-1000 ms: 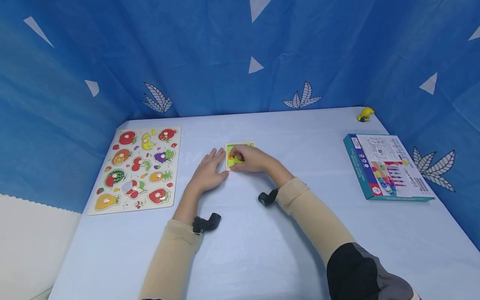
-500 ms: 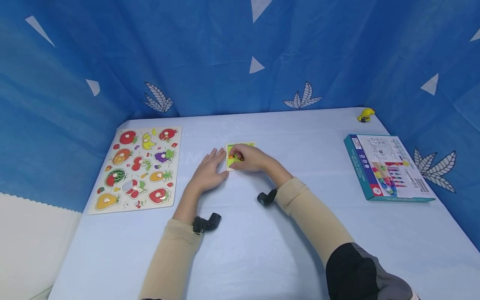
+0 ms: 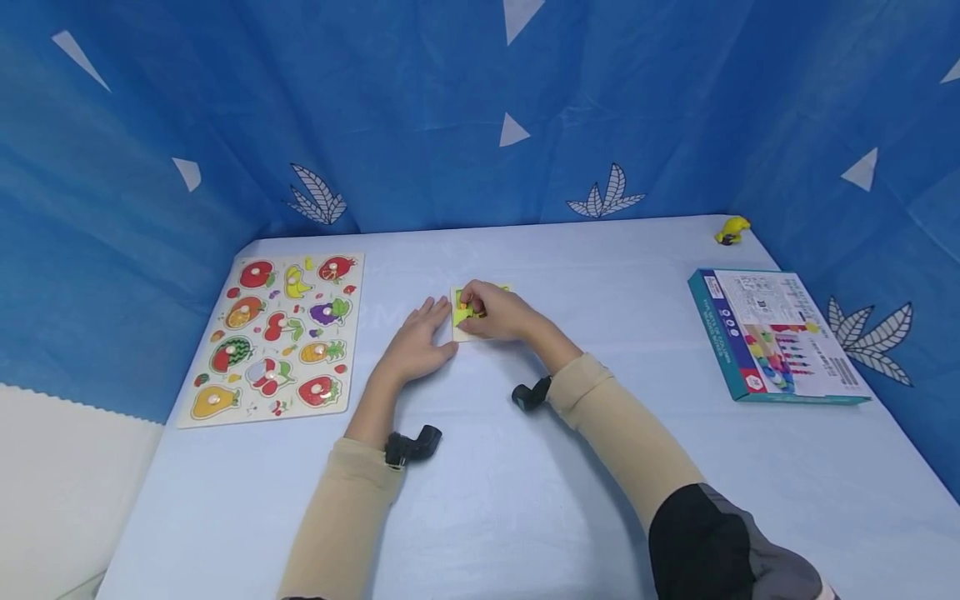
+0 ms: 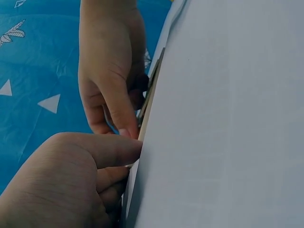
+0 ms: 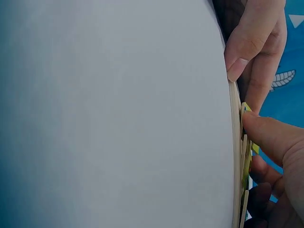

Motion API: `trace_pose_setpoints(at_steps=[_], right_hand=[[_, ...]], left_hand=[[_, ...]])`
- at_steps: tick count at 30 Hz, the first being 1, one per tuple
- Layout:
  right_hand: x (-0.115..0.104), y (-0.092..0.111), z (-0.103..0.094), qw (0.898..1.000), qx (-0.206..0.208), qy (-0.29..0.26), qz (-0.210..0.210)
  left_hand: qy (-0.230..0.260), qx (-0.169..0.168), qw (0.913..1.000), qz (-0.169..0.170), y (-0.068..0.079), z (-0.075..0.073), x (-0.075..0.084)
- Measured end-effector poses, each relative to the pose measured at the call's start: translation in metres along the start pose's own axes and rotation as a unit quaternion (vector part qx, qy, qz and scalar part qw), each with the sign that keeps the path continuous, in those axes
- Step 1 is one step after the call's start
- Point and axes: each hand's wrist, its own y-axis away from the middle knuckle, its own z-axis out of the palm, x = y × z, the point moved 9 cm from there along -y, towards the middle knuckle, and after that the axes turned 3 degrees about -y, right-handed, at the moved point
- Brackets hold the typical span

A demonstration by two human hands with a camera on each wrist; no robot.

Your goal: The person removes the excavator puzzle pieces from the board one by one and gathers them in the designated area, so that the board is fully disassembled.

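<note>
A small square wooden jigsaw board (image 3: 464,337), yellow and green on top, lies near the middle of the table. My right hand (image 3: 506,315) is over it, pinching a thin yellow puzzle piece (image 5: 246,108) between thumb and fingers. In the right wrist view this piece stands tilted above the pale board edge (image 5: 235,152), and other thin pieces stick up along that edge. The picture on the board is mostly covered by the right hand. My left hand (image 3: 416,343) lies with fingers spread on the table, its fingertips and thumb at the board's left edge.
On the left lies a large fruit peg puzzle (image 3: 281,340). A flat teal and white toy box (image 3: 780,333) lies on the right, with a small yellow toy (image 3: 732,230) behind it at the far corner. A blue patterned curtain (image 3: 420,117) borders the back.
My right hand's fingers have risen slightly over the board, and more plain yellow shows beneath them where orange was visible before. My left hand has stayed in place.
</note>
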Motion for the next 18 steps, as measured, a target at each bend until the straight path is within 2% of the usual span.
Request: trace_pose_setpoints(at_steps=[6, 18], right_hand=[[-0.0004, -0.0002, -0.0027, 1.0, 0.018, -0.023, 0.007], [0.0017, -0.0005, 0.0017, 0.999, 0.012, -0.031, 0.019]], left_hand=[[-0.007, 0.004, 1.0, 0.005, -0.0013, 0.0009, -0.0003], [-0.01, 0.003, 0.9999, 0.005, -0.0005, 0.0011, 0.0009]])
